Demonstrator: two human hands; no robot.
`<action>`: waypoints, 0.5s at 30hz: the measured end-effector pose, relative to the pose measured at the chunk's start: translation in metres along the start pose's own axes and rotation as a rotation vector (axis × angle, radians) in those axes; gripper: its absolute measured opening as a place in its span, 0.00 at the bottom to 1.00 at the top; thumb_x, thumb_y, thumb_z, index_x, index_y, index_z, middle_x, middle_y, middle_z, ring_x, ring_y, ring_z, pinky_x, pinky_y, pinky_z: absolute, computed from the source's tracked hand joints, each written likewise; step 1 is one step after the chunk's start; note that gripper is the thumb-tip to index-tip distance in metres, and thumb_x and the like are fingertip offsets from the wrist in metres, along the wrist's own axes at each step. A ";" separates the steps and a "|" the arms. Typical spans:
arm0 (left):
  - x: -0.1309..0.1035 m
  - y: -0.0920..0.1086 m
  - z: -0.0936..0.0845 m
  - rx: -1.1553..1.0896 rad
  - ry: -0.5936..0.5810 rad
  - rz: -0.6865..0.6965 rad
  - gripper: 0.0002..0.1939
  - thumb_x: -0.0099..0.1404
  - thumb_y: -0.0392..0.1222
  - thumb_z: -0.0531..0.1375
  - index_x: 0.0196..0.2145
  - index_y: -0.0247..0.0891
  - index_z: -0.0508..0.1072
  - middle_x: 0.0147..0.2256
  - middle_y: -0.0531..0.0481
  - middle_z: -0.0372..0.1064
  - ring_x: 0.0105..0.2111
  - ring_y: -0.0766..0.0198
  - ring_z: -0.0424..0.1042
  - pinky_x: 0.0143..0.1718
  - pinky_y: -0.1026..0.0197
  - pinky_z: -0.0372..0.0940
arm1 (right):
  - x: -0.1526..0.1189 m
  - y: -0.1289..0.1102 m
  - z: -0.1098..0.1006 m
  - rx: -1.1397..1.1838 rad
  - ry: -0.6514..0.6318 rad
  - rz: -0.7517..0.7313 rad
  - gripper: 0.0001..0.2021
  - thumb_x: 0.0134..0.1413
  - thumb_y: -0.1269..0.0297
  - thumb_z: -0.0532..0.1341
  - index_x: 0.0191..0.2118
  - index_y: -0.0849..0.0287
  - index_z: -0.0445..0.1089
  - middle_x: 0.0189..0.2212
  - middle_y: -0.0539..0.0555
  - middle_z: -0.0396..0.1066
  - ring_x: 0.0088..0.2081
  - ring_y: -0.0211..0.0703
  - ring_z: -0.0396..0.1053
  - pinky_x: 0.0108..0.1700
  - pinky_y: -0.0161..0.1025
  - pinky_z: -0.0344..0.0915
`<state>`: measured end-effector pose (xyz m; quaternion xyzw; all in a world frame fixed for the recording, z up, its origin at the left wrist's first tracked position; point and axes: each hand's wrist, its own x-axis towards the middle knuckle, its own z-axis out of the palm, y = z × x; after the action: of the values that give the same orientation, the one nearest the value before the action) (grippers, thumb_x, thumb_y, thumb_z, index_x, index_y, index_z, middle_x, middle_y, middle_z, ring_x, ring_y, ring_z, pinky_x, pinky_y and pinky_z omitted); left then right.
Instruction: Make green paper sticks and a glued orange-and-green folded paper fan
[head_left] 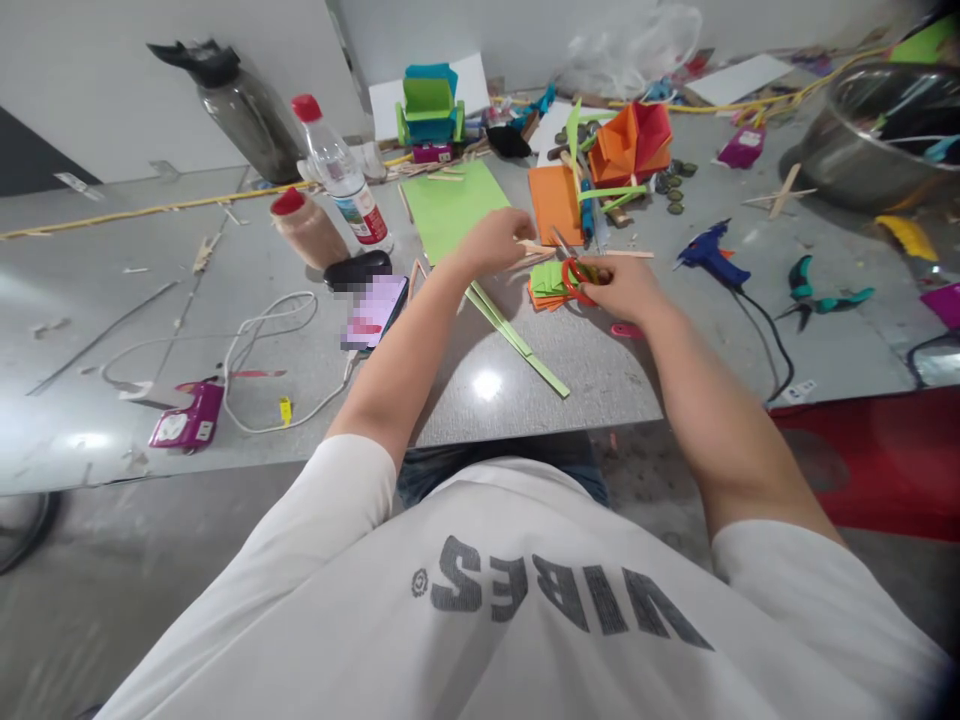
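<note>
My right hand [621, 288] grips a pair of scissors [576, 285] by the red handles, blades pointing up and away from me. Under the scissors lies a small stack of green and orange paper pieces [549, 284]. My left hand [491, 240] is closed, fingers curled, over the edge of a green paper sheet [448, 205]. Thin wooden sticks [534, 250] lie right at its fingertips; whether it pinches one I cannot make out. Long green paper strips [525, 345] stretch toward me on the table. An orange sheet [555, 205] is just beyond the blades.
Behind stand a green and blue paper model [431, 105] and an orange folded paper piece [630, 145]. To the right are a blue glue gun [716, 255], pliers [806, 290] and a metal pot [870, 140]. A plastic bottle [345, 180], phone [379, 312] and white cable [300, 428] lie left.
</note>
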<state>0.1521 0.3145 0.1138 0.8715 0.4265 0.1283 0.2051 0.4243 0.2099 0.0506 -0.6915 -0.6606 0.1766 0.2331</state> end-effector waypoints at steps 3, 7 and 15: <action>-0.003 -0.016 0.000 0.239 -0.020 -0.055 0.28 0.68 0.29 0.65 0.65 0.38 0.85 0.65 0.35 0.83 0.63 0.43 0.79 0.66 0.45 0.73 | 0.000 -0.002 -0.002 -0.088 -0.024 0.018 0.27 0.67 0.58 0.71 0.70 0.50 0.86 0.47 0.60 0.86 0.41 0.55 0.75 0.42 0.46 0.61; -0.001 -0.020 0.017 0.389 -0.062 -0.060 0.24 0.71 0.31 0.63 0.62 0.39 0.86 0.60 0.36 0.85 0.59 0.43 0.81 0.61 0.46 0.74 | 0.000 0.000 -0.001 -0.112 -0.011 -0.011 0.28 0.69 0.54 0.70 0.70 0.53 0.86 0.43 0.60 0.85 0.38 0.53 0.72 0.41 0.46 0.58; -0.010 -0.006 0.010 0.415 -0.015 0.003 0.20 0.74 0.32 0.62 0.59 0.34 0.85 0.60 0.30 0.80 0.60 0.40 0.81 0.62 0.45 0.70 | 0.003 0.005 0.001 -0.057 0.005 -0.017 0.29 0.66 0.54 0.71 0.69 0.57 0.87 0.42 0.60 0.85 0.37 0.51 0.71 0.42 0.46 0.60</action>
<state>0.1462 0.3075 0.1021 0.8966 0.4410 0.0316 0.0239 0.4275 0.2125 0.0470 -0.6927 -0.6705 0.1543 0.2164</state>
